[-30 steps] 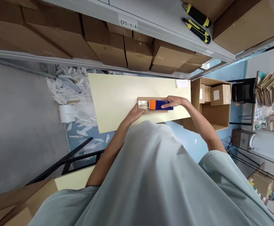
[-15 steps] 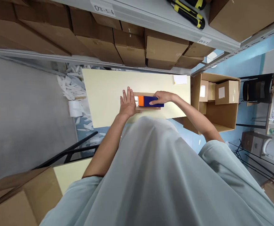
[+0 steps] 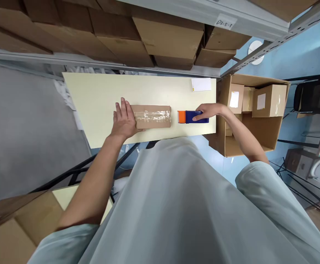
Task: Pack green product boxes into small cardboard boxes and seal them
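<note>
A small brown cardboard box (image 3: 155, 116) lies on the pale yellow tabletop (image 3: 99, 97), shiny clear tape along its top. My left hand (image 3: 124, 119) rests against the box's left end, fingers stretched out and the thumb along the near side. Off the box's right end, my right hand (image 3: 207, 111) is closed around a dark blue and orange tape dispenser (image 3: 189, 117). Its orange end points left, towards the box, with a gap between them. The dispenser's underside is hidden from above.
A white paper slip (image 3: 201, 84) lies at the table's far right corner. To the right stands a large open carton (image 3: 259, 134) holding several smaller boxes. Beyond the table a metal shelf (image 3: 193, 14) bears a row of cartons. Another open carton (image 3: 25, 220) stands at lower left.
My right hand has carried the tape dispenser rightward off the box, uncovering its taped top. My left hand stays at the box's left end. The view has shifted.
</note>
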The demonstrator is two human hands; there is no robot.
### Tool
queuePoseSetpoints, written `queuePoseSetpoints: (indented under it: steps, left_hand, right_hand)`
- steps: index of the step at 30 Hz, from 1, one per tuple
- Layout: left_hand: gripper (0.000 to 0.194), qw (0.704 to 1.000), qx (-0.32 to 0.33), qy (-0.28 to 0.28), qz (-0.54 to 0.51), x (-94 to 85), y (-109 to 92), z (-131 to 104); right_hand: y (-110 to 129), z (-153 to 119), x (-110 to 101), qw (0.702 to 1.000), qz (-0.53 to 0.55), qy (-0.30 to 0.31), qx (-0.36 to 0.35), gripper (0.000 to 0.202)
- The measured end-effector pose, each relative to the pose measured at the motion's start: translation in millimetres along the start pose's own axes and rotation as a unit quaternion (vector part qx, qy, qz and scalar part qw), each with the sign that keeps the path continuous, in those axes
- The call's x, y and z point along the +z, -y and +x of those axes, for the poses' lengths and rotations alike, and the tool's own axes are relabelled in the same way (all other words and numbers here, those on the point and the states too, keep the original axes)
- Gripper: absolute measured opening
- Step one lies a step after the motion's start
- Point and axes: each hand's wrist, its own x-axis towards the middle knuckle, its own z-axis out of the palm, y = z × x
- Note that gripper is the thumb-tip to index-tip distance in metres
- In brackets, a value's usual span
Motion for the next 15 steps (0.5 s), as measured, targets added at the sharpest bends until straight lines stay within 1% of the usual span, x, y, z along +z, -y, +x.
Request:
queuePoseSetpoints:
  steps: [4,6,10,12,15]
  left_hand:
    - [0.153,1.0,-0.019,-0.02,-0.006,-1.3,-7,-1]
    - [0.16,1.0,-0.024,-0.014,0.003,-1.9,-9,-2]
    - [0.173,0.999,-0.029,0.019,0.037,-4.5,-11,-2]
    - [0.174,0.999,-0.029,0.021,0.041,-5.2,-12,-3]
    - [0.174,0.999,-0.03,0.013,0.035,-3.5,-13,-4]
  right_hand:
    - [0,20,8,0.999,-0.031,0.016,0.008,0.038]
    - [5,25,14,0.998,-0.052,0.01,0.031,0.039]
    - [24,30,30,0.991,-0.091,-0.029,0.092,0.045]
    - [36,34,38,0.988,-0.096,-0.049,0.11,0.044]
    - [53,38,50,0.988,-0.069,-0.063,0.124,0.04]
